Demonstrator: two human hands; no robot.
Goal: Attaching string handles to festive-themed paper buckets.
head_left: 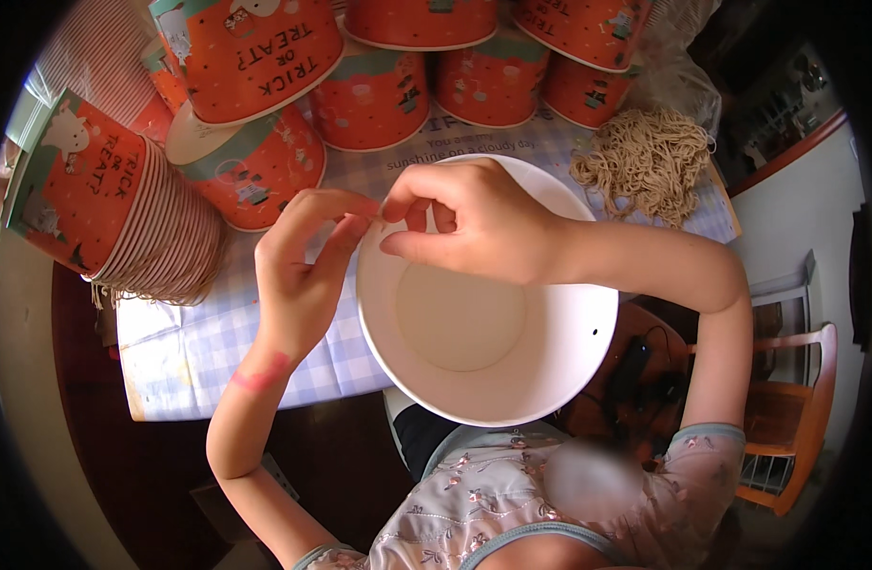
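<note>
A white paper bucket (559, 332) lies in front of me with its open mouth facing up, so its inner wall and round bottom show. One small dark hole sits near its right rim. At the far left part of that rim, my left hand (298, 261) pinches thumb and forefinger together. My right hand (483, 223) reaches across the bucket's mouth, its fingers curled and their tips almost touching the left fingertips. Whatever lies between the fingertips is too small to make out. A tangled heap of beige cord (645, 166) rests at the right of the table.
Several orange printed paper buckets (369, 100) stand piled along the back. A tall nested stack of such buckets (122, 204) leans at the left, with cord ends below it. Blue-checked cloth (198, 351) covers the table. A wooden chair (787, 408) stands at the right.
</note>
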